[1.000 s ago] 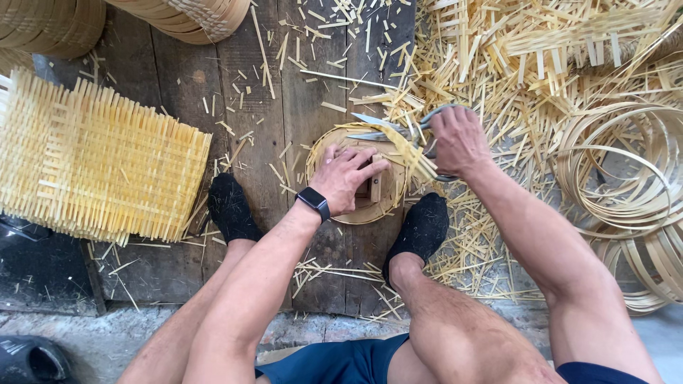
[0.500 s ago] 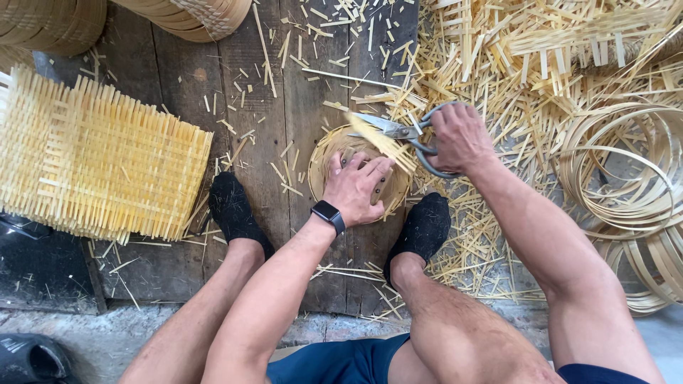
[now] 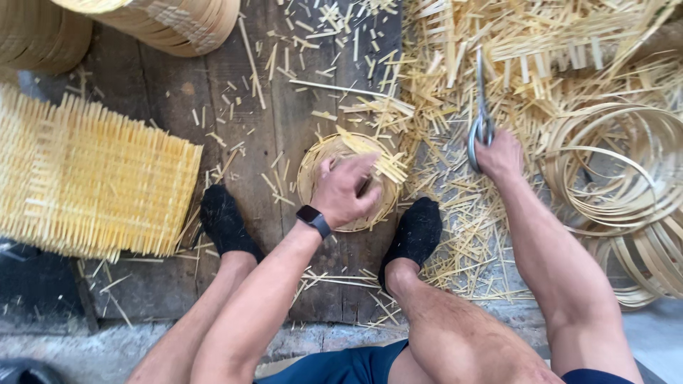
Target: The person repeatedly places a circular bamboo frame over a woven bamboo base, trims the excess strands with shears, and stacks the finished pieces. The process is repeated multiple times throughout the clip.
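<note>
A small round woven bamboo basket [image 3: 318,165] sits on the dark wooden floor between my two black-socked feet. My left hand [image 3: 345,190], with a dark watch at the wrist, presses down on top of it, fingers spread over the weave. Loose strip ends stick out at its upper right edge. My right hand [image 3: 500,155] is off to the right of the basket and grips the handles of metal scissors [image 3: 482,107], whose blades point away from me over the pile of bamboo offcuts.
A flat woven bamboo mat [image 3: 85,178] lies at the left. Stacked baskets [image 3: 178,25] stand at the top left. Coiled bamboo hoops [image 3: 626,178] lie at the right. Cut strips [image 3: 455,64] litter the boards.
My right hand has drawn the scissors away from the basket's edge to the right, blades now pointing up. My left hand has shifted on top of the basket.
</note>
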